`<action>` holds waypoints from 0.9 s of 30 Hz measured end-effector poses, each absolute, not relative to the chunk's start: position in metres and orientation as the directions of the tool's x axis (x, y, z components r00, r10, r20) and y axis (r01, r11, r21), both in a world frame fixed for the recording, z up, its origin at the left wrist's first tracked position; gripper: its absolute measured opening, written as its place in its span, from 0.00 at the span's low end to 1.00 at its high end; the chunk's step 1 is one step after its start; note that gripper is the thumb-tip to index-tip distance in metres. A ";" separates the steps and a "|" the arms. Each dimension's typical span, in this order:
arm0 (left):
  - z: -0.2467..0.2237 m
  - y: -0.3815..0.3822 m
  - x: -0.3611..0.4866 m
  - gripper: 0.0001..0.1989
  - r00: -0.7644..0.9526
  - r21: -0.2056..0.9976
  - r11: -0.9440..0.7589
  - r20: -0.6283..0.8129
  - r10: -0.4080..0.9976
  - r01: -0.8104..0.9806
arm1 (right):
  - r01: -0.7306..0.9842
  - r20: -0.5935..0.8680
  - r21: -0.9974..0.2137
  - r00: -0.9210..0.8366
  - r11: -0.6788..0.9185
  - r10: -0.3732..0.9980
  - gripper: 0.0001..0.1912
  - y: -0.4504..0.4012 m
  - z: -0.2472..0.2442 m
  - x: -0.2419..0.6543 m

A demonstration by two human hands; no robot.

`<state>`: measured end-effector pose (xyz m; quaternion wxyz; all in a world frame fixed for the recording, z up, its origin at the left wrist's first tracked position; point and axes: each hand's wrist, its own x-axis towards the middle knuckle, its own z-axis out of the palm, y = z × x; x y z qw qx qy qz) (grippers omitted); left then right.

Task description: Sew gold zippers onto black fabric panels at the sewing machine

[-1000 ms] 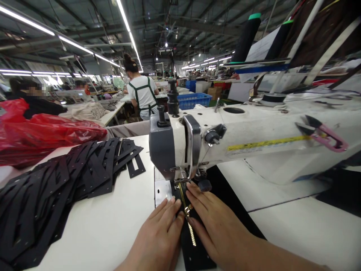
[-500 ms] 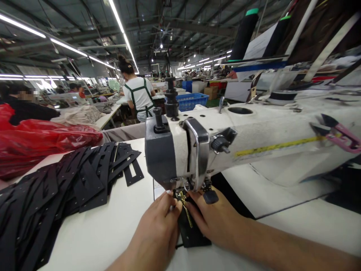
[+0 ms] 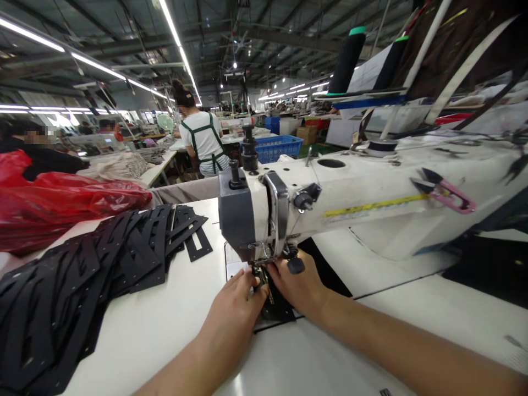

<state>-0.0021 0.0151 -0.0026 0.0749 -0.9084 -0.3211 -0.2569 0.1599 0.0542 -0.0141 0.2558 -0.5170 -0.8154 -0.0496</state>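
Note:
A black flat piece (image 3: 281, 312) with a gold-toothed zipper (image 3: 270, 292) lies under the head of a white sewing machine (image 3: 259, 212). My left hand (image 3: 236, 302) is closed at the left side of the piece, thumb and fingers pinching near the zipper, close to the needle area. On the other side, my right hand (image 3: 303, 283) grips the piece, its fingertips partly hidden behind the machine head. The needle and presser foot are too small and covered to make out clearly.
Overlapping black frame-shaped pieces (image 3: 140, 250) cover the table's left, by a red plastic bag (image 3: 70, 201). Pink-handled snips (image 3: 451, 197) rest against the machine arm. Thread cones (image 3: 348, 63) stand behind. A person in a green-strapped apron (image 3: 204, 135) stands beyond, near a blue crate (image 3: 278, 147).
The black piece with the zipper has slid away from me, farther under the machine head, and both hands have moved forward with it. The view has shifted slightly.

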 end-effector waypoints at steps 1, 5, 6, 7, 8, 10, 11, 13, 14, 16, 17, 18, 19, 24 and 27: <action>-0.002 0.015 -0.002 0.12 0.665 0.041 -0.785 0.507 0.549 0.618 | 0.864 0.460 -0.183 -0.346 0.469 0.818 0.12 0.053 -0.011 0.160; -0.002 0.009 -0.008 0.15 0.662 0.102 -0.762 0.429 0.614 0.640 | 0.781 0.447 -0.195 -0.468 0.594 0.762 0.10 0.028 0.000 0.173; -0.002 0.006 -0.010 0.16 0.656 0.120 -0.753 0.415 0.630 0.647 | 0.729 0.459 -0.184 -0.529 0.659 0.714 0.12 0.018 0.002 0.177; -0.002 0.003 -0.011 0.15 0.650 0.137 -0.748 0.409 0.640 0.649 | 0.665 0.482 -0.161 -0.592 0.729 0.646 0.16 0.009 0.003 0.181; 0.000 0.000 -0.012 0.15 0.650 0.149 -0.750 0.411 0.639 0.644 | 0.602 0.503 -0.142 -0.640 0.786 0.581 0.18 0.001 0.003 0.184; 0.005 -0.004 -0.012 0.14 0.654 0.158 -0.754 0.406 0.638 0.637 | 0.536 0.507 -0.170 -0.672 0.827 0.540 0.14 -0.005 0.006 0.187; 0.009 -0.005 -0.010 0.14 0.643 0.159 -0.738 0.393 0.657 0.656 | 0.549 0.473 -0.230 -0.658 0.803 0.586 0.12 -0.002 0.009 0.186; 0.019 -0.003 -0.006 0.10 0.584 0.153 -0.667 0.370 0.723 0.729 | 0.599 0.364 -0.361 -0.615 0.715 0.699 0.11 0.011 0.017 0.184; 0.023 0.000 -0.003 0.07 0.542 0.148 -0.622 0.365 0.757 0.769 | 0.620 0.312 -0.404 -0.597 0.672 0.739 0.11 0.020 0.022 0.182; 0.028 0.007 0.002 0.04 0.476 0.138 -0.557 0.380 0.793 0.819 | 0.637 0.269 -0.434 -0.584 0.638 0.766 0.11 0.032 0.031 0.180; 0.028 0.009 0.004 0.05 0.471 0.132 -0.555 0.392 0.790 0.821 | 0.634 0.270 -0.434 -0.587 0.641 0.763 0.11 0.034 0.033 0.180; 0.026 0.010 0.005 0.06 0.483 0.123 -0.569 0.403 0.777 0.813 | 0.634 0.262 -0.438 -0.589 0.638 0.765 0.10 0.032 0.032 0.180; 0.022 0.010 0.006 0.06 0.509 0.112 -0.597 0.414 0.755 0.794 | 0.632 0.268 -0.431 -0.592 0.644 0.760 0.09 0.027 0.029 0.180; -0.003 -0.007 0.001 0.12 0.640 0.002 -0.748 0.515 0.570 0.664 | 0.581 0.572 -0.170 -0.600 0.796 0.559 0.16 -0.010 -0.006 0.179; -0.009 -0.010 0.000 0.15 0.658 -0.070 -0.761 0.557 0.507 0.645 | 0.582 0.629 -0.115 -0.584 0.805 0.512 0.18 -0.014 -0.017 0.177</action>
